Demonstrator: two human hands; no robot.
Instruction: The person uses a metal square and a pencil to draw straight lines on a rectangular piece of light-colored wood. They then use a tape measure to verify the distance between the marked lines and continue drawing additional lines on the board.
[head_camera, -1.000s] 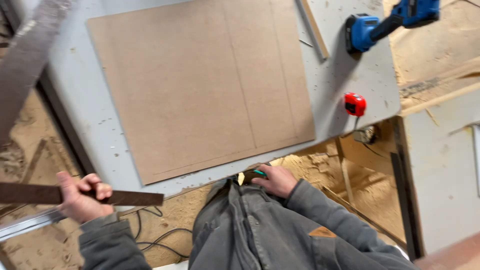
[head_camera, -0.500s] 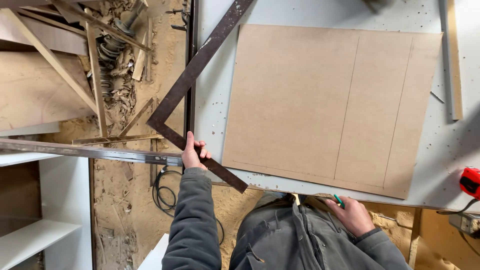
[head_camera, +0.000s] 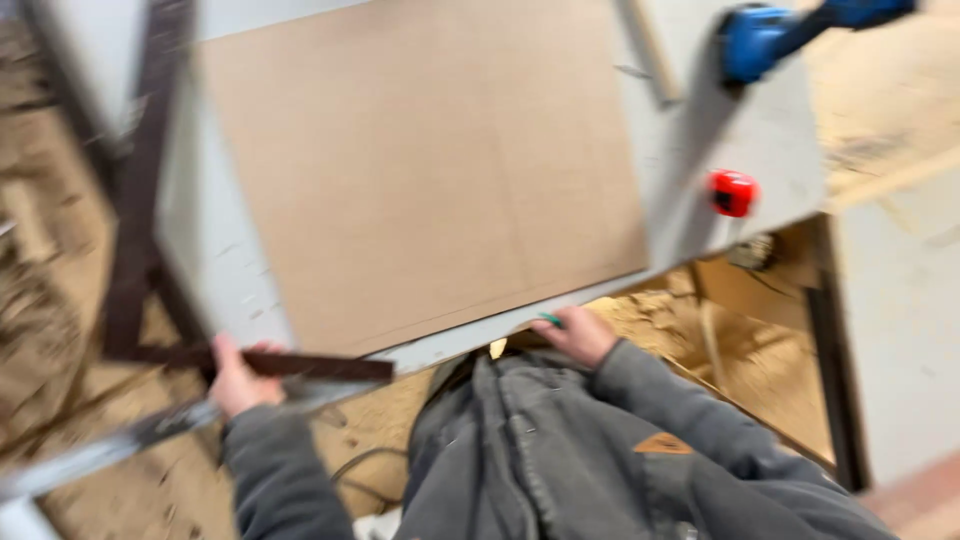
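Note:
My left hand (head_camera: 238, 376) grips a large dark metal framing square (head_camera: 135, 230) at the near left corner of the grey workbench (head_camera: 710, 140); its short arm runs right along the bench edge, its long arm points away. A brown fibreboard panel (head_camera: 420, 170) with faint pencil lines lies flat on the bench. My right hand (head_camera: 577, 335) rests at the bench's near edge against my grey jacket, holding a green pencil (head_camera: 550, 320). The view is blurred by motion.
A red tape measure (head_camera: 733, 193) sits on the bench's right side, and a blue cordless tool (head_camera: 770, 35) lies at the far right. A thin wooden strip (head_camera: 645, 50) lies beside the panel. Sawdust covers the floor (head_camera: 60, 330). A metal bar (head_camera: 100, 450) crosses at lower left.
The camera has swung, so the bench now looks tilted and blurred. The framing square has moved closer to the bench's left corner. My right hand stays at my jacket with the pencil.

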